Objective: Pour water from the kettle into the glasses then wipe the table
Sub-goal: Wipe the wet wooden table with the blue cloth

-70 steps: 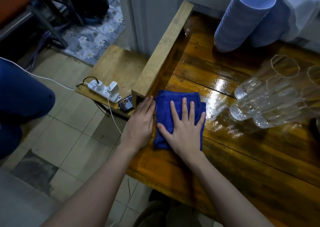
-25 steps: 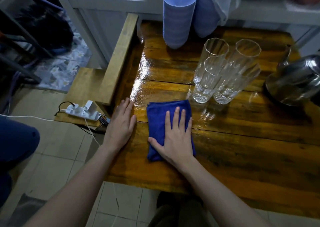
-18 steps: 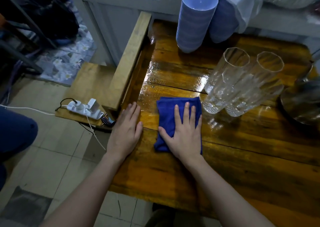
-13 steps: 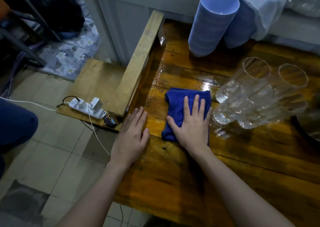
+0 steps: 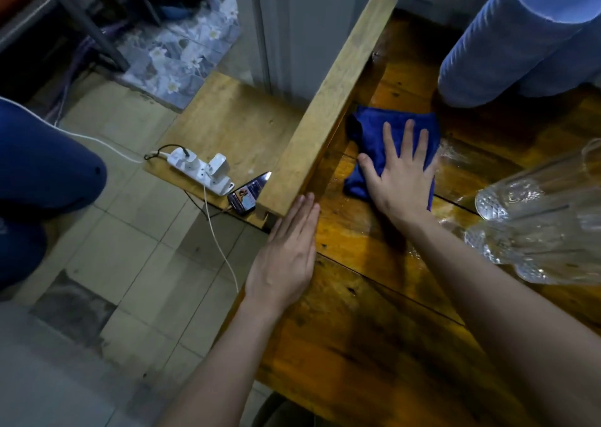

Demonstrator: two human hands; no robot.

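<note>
A folded blue cloth (image 5: 367, 127) lies on the wet wooden table (image 5: 374, 329), close to the raised wooden rail along its left side. My right hand (image 5: 398, 172) presses flat on the cloth with fingers spread. My left hand (image 5: 286, 257) rests flat on the table's left edge, fingers together, holding nothing. Clear patterned glasses (image 5: 533, 218) stand at the right, partly cut off by the frame. The kettle is out of view.
A wooden rail (image 5: 331, 101) borders the table's left side. Stacks of blue bowls (image 5: 507, 36) stand at the back right. On a low shelf to the left lie a white power strip (image 5: 201, 169) and a phone (image 5: 248, 194). A person's blue-clad knee (image 5: 42, 163) is at far left.
My right hand has pushed the cloth away from me, toward the back of the table near the blue bowls. The left hand stays at the table edge. The view has shifted left.
</note>
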